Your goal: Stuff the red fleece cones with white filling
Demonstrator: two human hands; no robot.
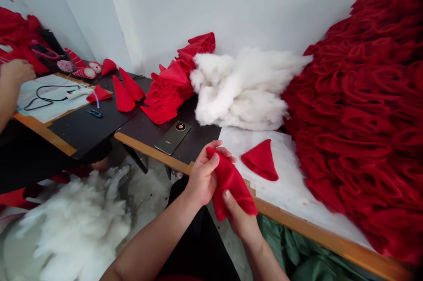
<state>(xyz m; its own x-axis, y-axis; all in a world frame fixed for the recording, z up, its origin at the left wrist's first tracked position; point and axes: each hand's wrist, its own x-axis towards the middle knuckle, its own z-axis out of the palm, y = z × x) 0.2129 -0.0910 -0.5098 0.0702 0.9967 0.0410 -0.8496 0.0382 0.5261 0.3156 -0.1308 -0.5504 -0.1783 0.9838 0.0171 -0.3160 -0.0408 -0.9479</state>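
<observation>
Between my two hands is a red felt cone hat (229,177), held in front of the table edge with its narrow end up and to the left. My left hand (202,179) pinches it near the tip, thumb on top. Lower down, at the wide end, my right hand (241,219) grips it with the thumb on the near face; its other fingers are hidden beneath the cloth. Another red cone hat (262,159) lies flat on the white paper (287,188) just beyond. Behind that rests a heap of white stuffing (244,89).
A tall pile of red hats (363,113) fills the right side. A phone (173,136) and a smaller red stack (172,82) lie on the dark table. At left, a co-worker's hand (18,71) is near two stuffed cones (124,95). More stuffing (79,223) stands below.
</observation>
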